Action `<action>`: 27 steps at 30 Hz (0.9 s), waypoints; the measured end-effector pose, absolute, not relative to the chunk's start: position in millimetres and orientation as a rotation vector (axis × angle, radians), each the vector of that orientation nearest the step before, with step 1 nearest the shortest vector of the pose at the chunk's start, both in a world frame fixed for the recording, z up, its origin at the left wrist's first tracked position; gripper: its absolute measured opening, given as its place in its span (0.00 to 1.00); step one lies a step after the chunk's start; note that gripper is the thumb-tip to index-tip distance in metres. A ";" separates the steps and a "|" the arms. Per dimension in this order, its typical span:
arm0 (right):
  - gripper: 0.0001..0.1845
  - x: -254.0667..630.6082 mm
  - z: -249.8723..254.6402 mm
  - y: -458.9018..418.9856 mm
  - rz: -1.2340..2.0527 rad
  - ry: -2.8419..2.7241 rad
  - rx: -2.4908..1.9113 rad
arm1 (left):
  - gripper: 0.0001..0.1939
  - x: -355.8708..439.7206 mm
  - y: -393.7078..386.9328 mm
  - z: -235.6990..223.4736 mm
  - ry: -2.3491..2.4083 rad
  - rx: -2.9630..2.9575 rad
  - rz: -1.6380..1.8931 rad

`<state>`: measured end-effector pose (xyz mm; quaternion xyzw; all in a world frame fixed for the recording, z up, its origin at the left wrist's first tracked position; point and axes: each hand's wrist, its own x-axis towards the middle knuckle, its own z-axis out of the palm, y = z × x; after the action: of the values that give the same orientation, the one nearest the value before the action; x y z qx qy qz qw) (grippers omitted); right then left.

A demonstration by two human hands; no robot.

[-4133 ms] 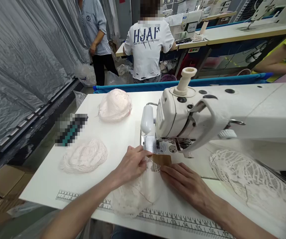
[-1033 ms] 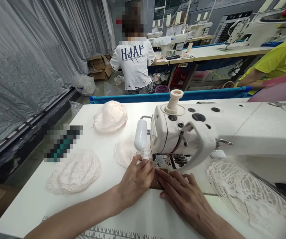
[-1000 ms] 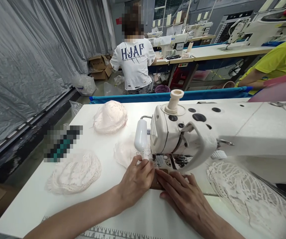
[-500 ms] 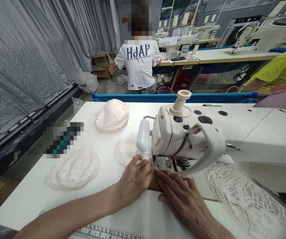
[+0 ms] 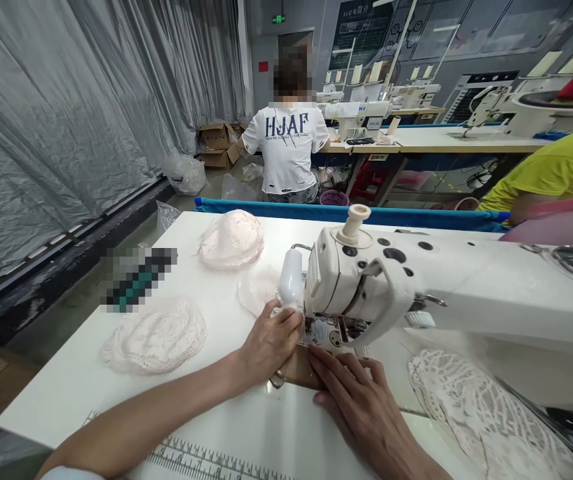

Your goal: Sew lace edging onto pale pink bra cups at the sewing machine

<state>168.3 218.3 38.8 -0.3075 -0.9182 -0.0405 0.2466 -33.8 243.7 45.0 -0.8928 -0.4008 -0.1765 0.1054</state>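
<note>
My left hand (image 5: pixel 274 341) is closed, its fingertips pinched at the edge of a pale lace piece (image 5: pixel 256 292) just left of the sewing machine's (image 5: pixel 336 280) needle area. The fingers hide the exact grip. My right hand (image 5: pixel 361 400) lies with fingers stretched out, the fingertips resting on a flat brown piece (image 5: pixel 299 370) in front of the presser foot. A small shiny part shows at the brown piece's left end. A white lamp (image 5: pixel 291 277) hangs right above my left fingertips.
Pale lace cups lie at the left (image 5: pixel 159 337) and the back (image 5: pixel 231 240). More white lace (image 5: pixel 486 407) sits under the machine arm, beside dark scissors (image 5: pixel 546 413). A printed ruler (image 5: pixel 201 460) runs along the front. A person in a white shirt (image 5: pixel 289 150) sits ahead.
The camera view has tilted up slightly. My left hand has shifted a little left relative to the brown piece, exposing more of it. My right hand stays nearly in place.
</note>
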 end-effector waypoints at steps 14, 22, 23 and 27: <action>0.16 132.8 48.7 218.0 -0.202 -2.523 -0.645 | 0.07 -133.9 259.9 61.1 -1.494 -2.575 -0.438; 0.12 56.6 59.1 228.2 0.003 -2.564 -0.728 | 0.11 -108.3 188.0 60.5 -1.494 -2.588 -0.551; 0.13 58.1 61.1 222.6 -0.001 -2.593 -0.717 | 0.11 -105.9 173.1 61.8 -1.535 -2.596 -0.634; 0.09 87.5 82.5 184.9 0.179 -2.778 -0.597 | 0.06 -106.8 121.4 61.7 -1.643 -2.840 -0.840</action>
<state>87.5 184.9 82.5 -0.2075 -0.9651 0.0623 0.1468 -106.8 121.4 61.7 -0.8322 -0.4815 -0.2460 -0.1226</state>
